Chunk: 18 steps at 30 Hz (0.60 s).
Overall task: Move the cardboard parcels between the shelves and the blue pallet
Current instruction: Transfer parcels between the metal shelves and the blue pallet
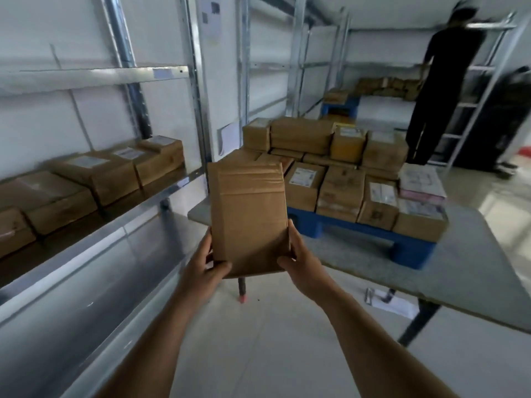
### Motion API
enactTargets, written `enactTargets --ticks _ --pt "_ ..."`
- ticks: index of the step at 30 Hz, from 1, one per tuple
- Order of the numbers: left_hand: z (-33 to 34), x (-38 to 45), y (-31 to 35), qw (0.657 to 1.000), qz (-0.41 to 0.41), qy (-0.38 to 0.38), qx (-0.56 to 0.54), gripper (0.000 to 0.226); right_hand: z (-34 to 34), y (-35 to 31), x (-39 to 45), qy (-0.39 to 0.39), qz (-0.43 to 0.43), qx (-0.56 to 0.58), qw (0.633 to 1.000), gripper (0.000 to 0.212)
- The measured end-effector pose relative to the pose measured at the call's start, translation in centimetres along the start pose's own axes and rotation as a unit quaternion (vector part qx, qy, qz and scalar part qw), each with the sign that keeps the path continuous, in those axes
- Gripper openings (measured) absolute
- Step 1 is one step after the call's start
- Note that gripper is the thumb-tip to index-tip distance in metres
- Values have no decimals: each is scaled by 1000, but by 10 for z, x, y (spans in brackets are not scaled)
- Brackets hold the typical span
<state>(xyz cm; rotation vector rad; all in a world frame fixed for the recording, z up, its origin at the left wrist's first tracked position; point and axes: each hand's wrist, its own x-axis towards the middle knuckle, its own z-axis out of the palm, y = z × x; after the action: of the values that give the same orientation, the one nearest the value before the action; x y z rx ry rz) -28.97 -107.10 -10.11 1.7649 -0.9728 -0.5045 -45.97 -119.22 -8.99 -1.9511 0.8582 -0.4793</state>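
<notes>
Both hands, left hand and right hand, grip upright parcel, long axis vertical.

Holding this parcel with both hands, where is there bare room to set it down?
Bare grey tabletop shows right of and in front of the blue pallet. The pallet top is packed with parcels. The left shelf has a bare front strip before its row of parcels.
</notes>
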Motion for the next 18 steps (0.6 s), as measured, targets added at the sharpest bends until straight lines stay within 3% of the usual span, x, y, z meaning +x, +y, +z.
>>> enactTargets --ticks 11,18 --pt "133 75 57 984 78 -157 -19 77 -119 74 -7 169 24 14 985 85" --pt "226 136 113 966 100 -233 -44 73 -200 114 10 340 62 53 937 71"
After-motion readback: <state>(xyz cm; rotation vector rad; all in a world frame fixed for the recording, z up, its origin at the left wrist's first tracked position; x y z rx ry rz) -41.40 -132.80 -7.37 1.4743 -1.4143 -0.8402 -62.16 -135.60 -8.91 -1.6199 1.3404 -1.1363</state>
